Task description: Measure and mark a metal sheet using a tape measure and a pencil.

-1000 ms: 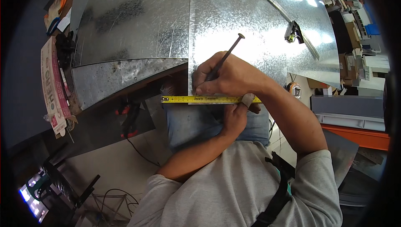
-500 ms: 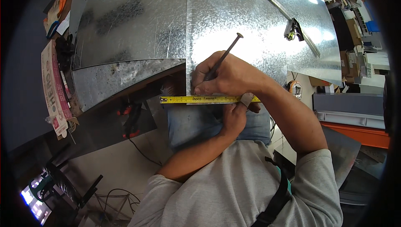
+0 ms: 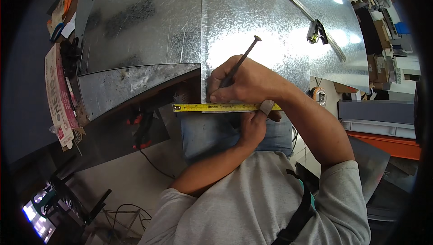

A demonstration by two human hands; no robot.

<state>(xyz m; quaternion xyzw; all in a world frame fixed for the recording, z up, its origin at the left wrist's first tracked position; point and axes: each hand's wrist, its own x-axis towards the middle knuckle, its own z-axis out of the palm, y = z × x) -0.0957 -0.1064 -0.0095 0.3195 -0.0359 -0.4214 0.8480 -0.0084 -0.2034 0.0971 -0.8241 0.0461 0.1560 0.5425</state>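
My right hand [image 3: 252, 82] is closed round a dark metal spike [image 3: 244, 58] with a flat round head, like a large nail. The spike leans with its head up and to the right; its lower tip is hidden by my fingers. That hand rests on a shiny galvanized metal sheet [image 3: 239, 15], near its front edge. Along this edge lies a yellow tape measure blade [image 3: 198, 108], its hooked end sticking out past the sheet's left side. My left hand [image 3: 255, 125] pinches the blade against the edge, thumb on top and fingers partly hidden underneath.
A combination square [image 3: 318, 33] lies on the sheet at the right. Another metal sheet [image 3: 135, 24] covers the left side. A pink and white box [image 3: 61, 94] stands at the left edge, near an orange glove [image 3: 63, 8]. Below is a red and black power tool [image 3: 142, 132].
The spike's head has tipped very slightly to the left in my right hand. My left hand and the tape measure blade have stayed in place.
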